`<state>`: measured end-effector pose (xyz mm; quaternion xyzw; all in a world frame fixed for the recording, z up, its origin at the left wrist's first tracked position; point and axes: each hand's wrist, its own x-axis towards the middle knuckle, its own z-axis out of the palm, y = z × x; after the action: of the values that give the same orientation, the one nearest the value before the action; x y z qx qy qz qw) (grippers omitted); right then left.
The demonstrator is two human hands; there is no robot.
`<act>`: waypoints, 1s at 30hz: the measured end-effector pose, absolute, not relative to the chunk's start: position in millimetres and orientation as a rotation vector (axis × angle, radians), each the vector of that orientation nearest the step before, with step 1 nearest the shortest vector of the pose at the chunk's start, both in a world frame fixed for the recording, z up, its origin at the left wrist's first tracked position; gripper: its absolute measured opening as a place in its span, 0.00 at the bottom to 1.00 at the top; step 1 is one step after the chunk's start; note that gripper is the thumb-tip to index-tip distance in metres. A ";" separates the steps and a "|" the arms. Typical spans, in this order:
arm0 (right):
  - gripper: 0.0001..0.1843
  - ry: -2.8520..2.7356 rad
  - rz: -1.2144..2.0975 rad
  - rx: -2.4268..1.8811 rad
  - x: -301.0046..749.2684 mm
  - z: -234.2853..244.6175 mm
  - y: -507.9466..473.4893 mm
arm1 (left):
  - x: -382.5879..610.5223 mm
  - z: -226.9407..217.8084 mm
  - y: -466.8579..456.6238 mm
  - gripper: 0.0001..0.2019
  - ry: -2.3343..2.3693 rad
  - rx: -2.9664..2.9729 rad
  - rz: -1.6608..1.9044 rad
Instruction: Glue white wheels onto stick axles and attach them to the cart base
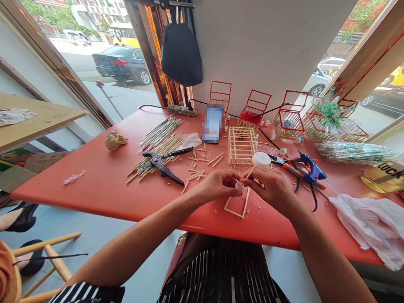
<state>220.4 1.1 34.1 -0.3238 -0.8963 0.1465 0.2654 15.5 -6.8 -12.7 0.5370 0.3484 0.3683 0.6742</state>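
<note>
A small white cap point(239, 185) is pinched between the left hand point(217, 184) and right hand point(274, 187), each grip closed on it, steadied just above a stick frame point(237, 205) on the counter point(94, 181).

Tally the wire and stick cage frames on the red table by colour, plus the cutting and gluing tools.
Red wire cage frames: 4, the first being
Bare wooden stick cage: 1
Flat wooden stick frame under the hands: 1
Black shears: 1
Blue glue gun: 1
Red-handled pliers: 1
Total: 9
</note>
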 end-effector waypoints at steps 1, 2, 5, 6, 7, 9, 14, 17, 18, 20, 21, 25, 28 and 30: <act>0.09 -2.420 0.396 -0.870 220.5 34.1 1.2 | 15.5 -12.8 -6.6 0.19 0.783 1.208 0.831; 0.09 -2.418 0.396 -0.868 220.6 34.0 1.4 | 15.5 -12.9 -6.4 0.19 0.779 1.204 0.832; 0.08 -2.416 0.403 -0.871 221.1 32.9 2.0 | 16.1 -13.2 -5.6 0.20 0.762 1.187 0.835; 0.07 -2.415 0.404 -0.874 221.3 32.5 2.2 | 16.3 -13.2 -5.5 0.20 0.757 1.179 0.838; 0.07 -2.414 0.404 -0.877 221.5 32.1 2.4 | 16.5 -13.1 -5.4 0.19 0.752 1.174 0.841; 0.07 -2.410 0.398 -0.874 221.7 31.5 2.7 | 16.7 -12.6 -5.5 0.18 0.748 1.170 0.847; 0.08 -2.410 0.400 -0.860 221.3 31.5 3.9 | 16.8 -10.0 -6.6 0.18 0.752 1.168 0.844; 0.09 -2.402 0.404 -0.850 221.1 31.7 4.4 | 16.3 -9.0 -7.3 0.19 0.767 1.167 0.837; 0.09 -2.398 0.403 -0.845 221.1 31.7 4.3 | 16.0 -8.9 -7.6 0.19 0.772 1.161 0.836; 0.08 -2.393 0.399 -0.846 221.0 31.7 3.8 | 15.6 -8.9 -8.0 0.19 0.774 1.154 0.841; 0.08 -2.393 0.396 -0.848 220.9 31.8 3.5 | 15.5 -9.0 -8.2 0.19 0.772 1.158 0.844; 0.08 -2.398 0.393 -0.863 219.8 32.5 3.0 | 15.5 -10.8 -7.7 0.18 0.772 1.189 0.837; 0.08 -2.397 0.389 -0.861 219.0 33.0 3.6 | 15.2 -13.6 -6.1 0.19 0.752 1.199 0.833; 0.08 -2.390 0.383 -0.860 218.8 33.1 3.9 | 14.7 -15.4 -5.2 0.22 0.741 1.210 0.835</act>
<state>218.8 3.9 33.1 -0.3213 -0.8924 0.1429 0.2826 14.7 -5.2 -15.4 0.5389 0.3301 0.3718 0.6800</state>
